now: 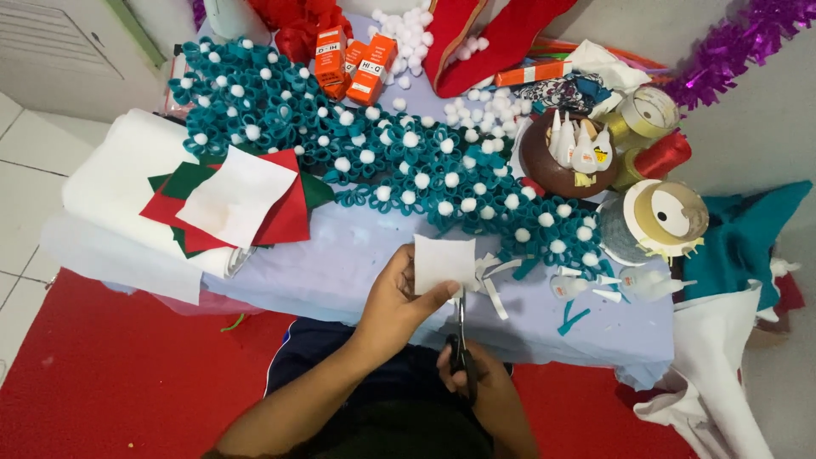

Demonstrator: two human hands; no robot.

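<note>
Your left hand (398, 297) pinches a small white felt square (444, 263) between thumb and fingers; the square stands just past your fingertips, at about 2 o'clock from the palm, over the near edge of the pale lilac table (340, 263). Your right hand (476, 378) is closed around the handles of a pair of black-handled scissors (461, 340), at about 5 o'clock from the left hand. The blades run straight up toward 12 o'clock, and their tips meet the bottom edge of the square beside your left thumb. Whether the blades are parted there is too small to tell.

Thin white felt strips (493, 280) lie on the table just at 3 o'clock of the square, touching or nearly touching it. At 12 o'clock from the square spreads a teal felt garland with white pompoms (382, 153). At 10 o'clock, well apart, a stack of red, green and white felt sheets (238, 200) rests on a white roll. At 2 o'clock sits a brown bowl of small glue tubes (561, 157), and at 3 o'clock a spool of gold ribbon (667, 217).
</note>
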